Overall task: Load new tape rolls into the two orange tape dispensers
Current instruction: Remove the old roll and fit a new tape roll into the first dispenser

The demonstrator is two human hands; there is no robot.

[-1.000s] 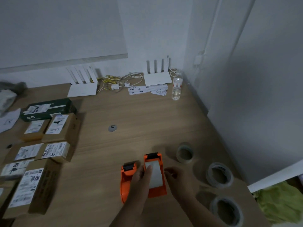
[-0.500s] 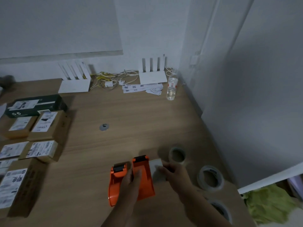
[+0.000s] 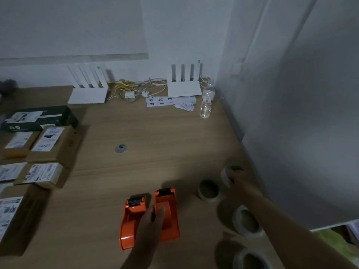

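Note:
Two orange tape dispensers lie side by side near the table's front edge, the left one [image 3: 130, 223] and the right one [image 3: 168, 216], both with no roll inside. My left hand [image 3: 152, 222] lies between them, its fingers gripping the right dispenser. My right hand [image 3: 240, 184] is stretched out to the right near the wall, closed on a pale, blurred tape core [image 3: 226, 172]. Three tape rolls lie flat on the table: one [image 3: 208, 190] right of the dispensers, one [image 3: 246, 222] under my right forearm, one [image 3: 251, 259] at the bottom edge.
Labelled cardboard boxes [image 3: 45, 144] and a dark green box [image 3: 38, 118] fill the left side. Two white routers [image 3: 88, 94] [image 3: 184, 88], cables, paper slips and a water bottle [image 3: 207, 100] stand at the back. A metal grommet [image 3: 121, 148] sits mid-table. A grey wall [image 3: 291, 133] borders the right.
My right hand pulled the pale core out of the right dispenser and carried it right, past the nearest roll. My left hand stayed on the dispenser.

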